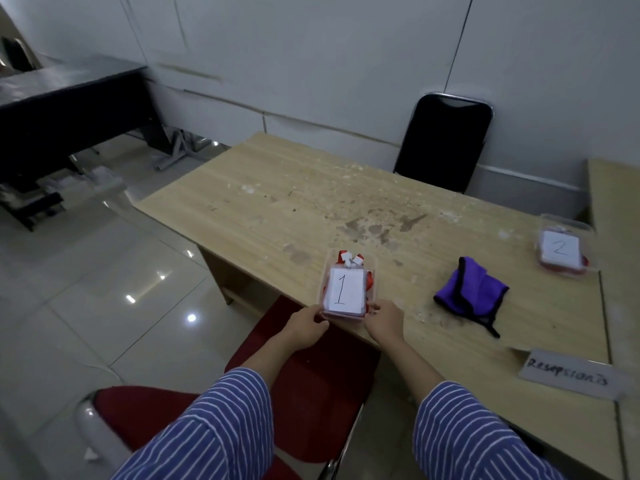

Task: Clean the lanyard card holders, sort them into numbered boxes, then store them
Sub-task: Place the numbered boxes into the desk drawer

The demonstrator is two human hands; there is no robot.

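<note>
- Far to the left of the hands, across the shiny floor, a dark table stands by the wall.
- Below the hands is a red chair, pushed close to the wooden table.
- The left hand holds the near left corner of box 1. Its fingers curl around the edge. The arm has a blue striped sleeve.
- Box 1 is a clear box at the near edge of the wooden table, right between the two hands. A white paper with a big "1" lies on top. Red lanyards with white clips poke out at the far end of the box.
- The right hand holds the near right corner of box 1. Its fingers pinch the edge, so both hands grip the same box.
- To the right of the hands, a purple cloth lies crumpled on the table, apart from box 1.
- Behind the table, up and to the right of the hands, a black chair stands by the wall.
- Further right of the cloth, box 2 sits near the far right side of the table. It has a paper with a "2", and something red is inside.
- Near the right arm, a white sign with handwritten letters lies on the table edge.
</note>
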